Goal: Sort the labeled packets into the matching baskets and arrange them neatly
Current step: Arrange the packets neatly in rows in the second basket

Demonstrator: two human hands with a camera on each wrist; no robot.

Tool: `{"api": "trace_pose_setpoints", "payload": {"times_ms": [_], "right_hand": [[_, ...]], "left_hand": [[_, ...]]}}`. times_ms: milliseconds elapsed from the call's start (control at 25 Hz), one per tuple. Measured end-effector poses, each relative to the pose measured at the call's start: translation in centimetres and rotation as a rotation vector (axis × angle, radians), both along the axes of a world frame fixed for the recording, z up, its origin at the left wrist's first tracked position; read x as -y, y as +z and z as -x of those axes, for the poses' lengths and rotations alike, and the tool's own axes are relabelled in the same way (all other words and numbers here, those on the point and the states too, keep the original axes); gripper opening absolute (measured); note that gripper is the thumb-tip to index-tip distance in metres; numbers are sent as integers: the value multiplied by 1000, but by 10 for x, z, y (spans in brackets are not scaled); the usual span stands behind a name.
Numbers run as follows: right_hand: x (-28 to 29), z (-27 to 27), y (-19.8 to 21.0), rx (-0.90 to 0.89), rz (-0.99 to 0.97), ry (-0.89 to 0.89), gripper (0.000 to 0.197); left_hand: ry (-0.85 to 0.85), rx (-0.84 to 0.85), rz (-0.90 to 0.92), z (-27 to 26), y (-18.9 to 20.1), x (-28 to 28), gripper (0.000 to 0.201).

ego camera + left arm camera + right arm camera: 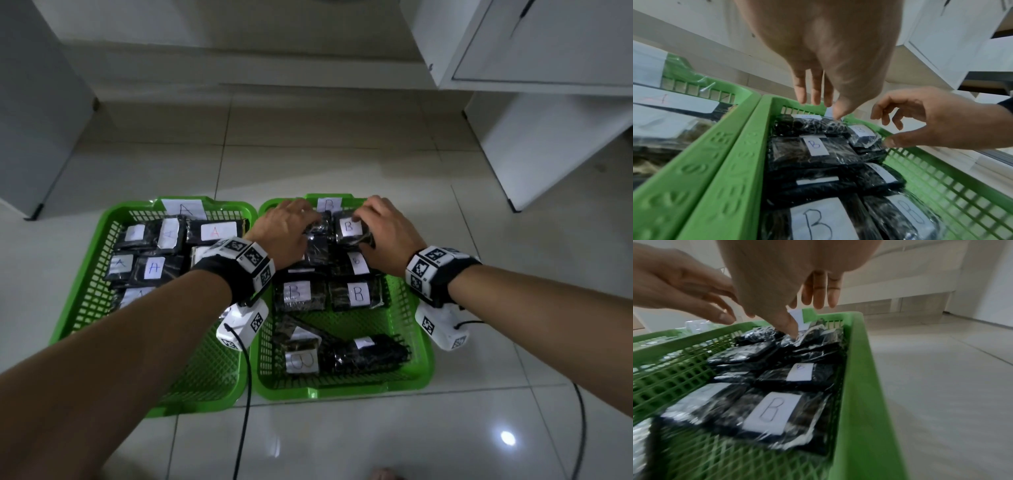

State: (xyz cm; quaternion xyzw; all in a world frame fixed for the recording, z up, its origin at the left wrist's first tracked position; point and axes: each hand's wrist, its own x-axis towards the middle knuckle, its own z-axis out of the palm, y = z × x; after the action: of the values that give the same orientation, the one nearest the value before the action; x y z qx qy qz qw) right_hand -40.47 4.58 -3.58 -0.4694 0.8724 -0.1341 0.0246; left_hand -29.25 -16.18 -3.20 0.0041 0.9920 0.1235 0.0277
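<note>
Two green baskets sit side by side on the floor. Basket A (73, 310) on the left holds several black packets with A labels (154, 268). Basket B (342, 390) on the right holds several black packets with B labels (358, 294). Both hands reach over basket B's far end. My left hand (310, 219) has straight fingers, and its thumb (837, 116) touches the far-left packet (807, 125). My right hand (363, 219) hovers on the far-right B packet (349, 229), its thumb (793, 331) touching the wrapping and its fingers loose around it, not closed.
Near basket B's front edge a loose pile of B packets (363, 353) lies askew. White cabinets (548, 44) stand at the back right and a grey panel (30, 102) at the left. Cables (245, 394) trail from both wrist cameras across the tiles.
</note>
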Motion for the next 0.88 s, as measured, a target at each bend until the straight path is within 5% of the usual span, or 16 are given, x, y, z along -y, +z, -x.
{"api": "trace_pose_setpoints", "payload": {"times_ms": [80,160,280,400,640,880], "right_hand": [[-7,-22,1,142,-66,80,14],[-16,-46,1,354,-263,140,12],[-29,-72,1,525,-597,212,32],[-37,-81,0,489,-730,271,48],[-43,-74,0,475,-631,176,36],[-29,-48,6,824,-306,-200,34]], "left_hand": [[-78,-38,-104,-8,4,-17,20],[-206,208,-231,-19,8,-37,10],[-374,567,-187,-30,3,-60,30],[-412,673,-100,-39,-12,-71,40],[-399,772,76,-40,-21,-74,39],[-205,740,-152,-37,-6,-52,23]]}}
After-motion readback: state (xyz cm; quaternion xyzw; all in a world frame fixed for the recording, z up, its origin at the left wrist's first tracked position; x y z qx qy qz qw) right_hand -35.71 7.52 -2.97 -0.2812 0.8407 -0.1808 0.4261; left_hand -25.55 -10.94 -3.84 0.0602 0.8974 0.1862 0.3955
